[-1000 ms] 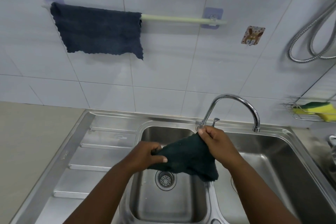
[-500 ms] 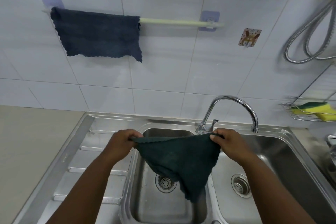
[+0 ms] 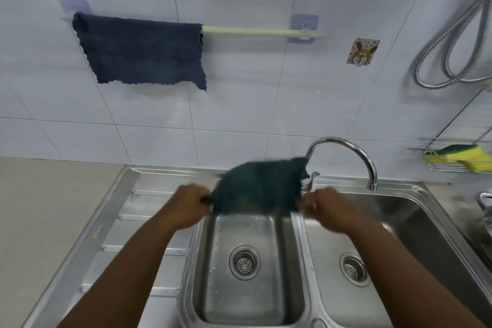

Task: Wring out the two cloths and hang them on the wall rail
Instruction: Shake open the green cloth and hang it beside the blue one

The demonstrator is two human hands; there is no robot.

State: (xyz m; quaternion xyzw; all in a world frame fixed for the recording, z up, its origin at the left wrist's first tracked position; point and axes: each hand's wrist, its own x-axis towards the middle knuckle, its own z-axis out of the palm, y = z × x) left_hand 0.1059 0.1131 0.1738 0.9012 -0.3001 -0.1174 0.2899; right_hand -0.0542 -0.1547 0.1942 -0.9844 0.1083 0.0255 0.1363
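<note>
two hands are raised over the double sink (image 3: 170,176). dark green cloth (image 3: 259,188) is stretched flat between them, blurred, its far edge lifted in front of the faucet (image 3: 343,146). one near corner is pinched by the left hand (image 3: 187,206), the other near corner by the right hand (image 3: 326,209); both are closed on the fabric. dark blue cloth (image 3: 138,50) is draped over the left part of the wall rail (image 3: 253,32), right part bare. yellow-green sponge (image 3: 460,158) is seen in a wire rack (image 3: 420,153) at far right.
</note>
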